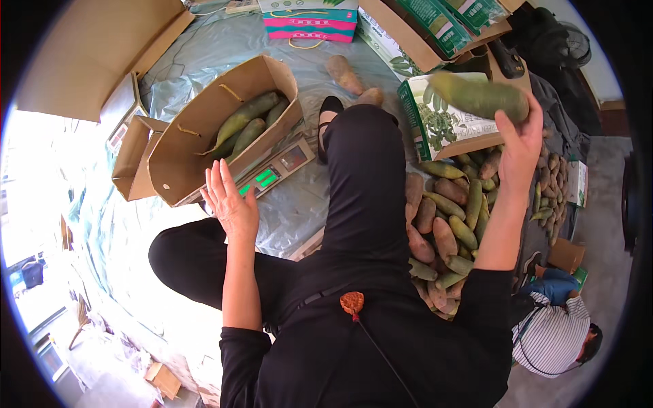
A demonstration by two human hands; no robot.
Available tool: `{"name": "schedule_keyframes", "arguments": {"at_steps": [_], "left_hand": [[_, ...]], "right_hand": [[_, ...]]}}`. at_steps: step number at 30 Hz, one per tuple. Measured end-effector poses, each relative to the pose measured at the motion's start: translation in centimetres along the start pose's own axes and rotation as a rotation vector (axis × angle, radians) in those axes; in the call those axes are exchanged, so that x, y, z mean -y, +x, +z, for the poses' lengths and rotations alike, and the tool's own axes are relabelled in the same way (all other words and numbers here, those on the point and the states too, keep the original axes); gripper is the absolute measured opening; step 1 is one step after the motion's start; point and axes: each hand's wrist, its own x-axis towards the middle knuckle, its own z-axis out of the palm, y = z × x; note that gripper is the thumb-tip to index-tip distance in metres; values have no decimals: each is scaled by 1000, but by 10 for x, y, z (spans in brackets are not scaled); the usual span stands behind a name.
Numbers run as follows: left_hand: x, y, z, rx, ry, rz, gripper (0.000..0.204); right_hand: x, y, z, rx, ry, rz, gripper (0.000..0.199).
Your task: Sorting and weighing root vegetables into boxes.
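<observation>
Up at the right, my right hand (520,136) grips one end of a thick green radish (469,95), slightly blurred, above a printed carton. My left hand (235,207) is open, its fingers spread at the near side of a tall brown cardboard box (173,160); I cannot tell whether they touch it. Several green radishes (253,112) lie inside that box, which has yellow cord handles. It stands on or against a flat weighing scale (279,173) with a lit green display. A big pile of green and reddish-brown radishes (445,234) lies beside my right leg.
The printed white-and-green carton (425,129) stands behind the pile. More flat cartons (442,27) and a pink-and-teal box (309,26) are at the back. Plastic sheeting (183,61) covers the floor. Two loose reddish roots (345,75) lie ahead. A person in a striped shirt (554,333) is at the lower right.
</observation>
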Motion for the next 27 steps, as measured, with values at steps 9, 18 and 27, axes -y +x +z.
{"name": "schedule_keyframes", "arguments": {"at_steps": [9, 18, 27], "left_hand": [[10, -2, -8, -167, -51, -114, 77], [33, -4, 20, -148, -5, -131, 86], [33, -7, 18, -81, 126, -122, 84]], "right_hand": [[27, 13, 148, 311, 506, -86, 43], [-6, -46, 304, 394, 420, 122, 60], [9, -23, 196, 540, 207, -27, 38]]}}
